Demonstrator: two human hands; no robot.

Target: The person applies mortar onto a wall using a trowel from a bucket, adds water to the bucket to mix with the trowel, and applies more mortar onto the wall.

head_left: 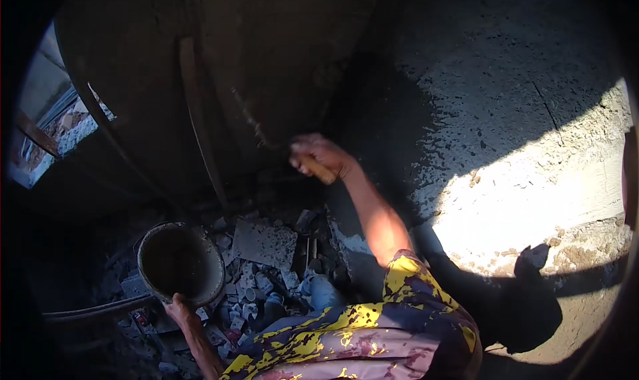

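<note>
My right hand is closed round the wooden handle of a trowel, raised in front of the wall. The trowel's thin blade points up and to the left, seen almost edge-on and blurred. At the lower left my left hand grips the near rim of a round bucket. The bucket's inside is dark, and I cannot make out how full it is. To the right of my raised arm, a rough grey mortar-coated wall carries a darker patch next to a paler area.
Broken tile and rubble cover the floor around my feet. A wooden board leans upright ahead, and a long bar runs beside the bucket. Bright sunlight falls across the lower right wall. An opening shows at the far left.
</note>
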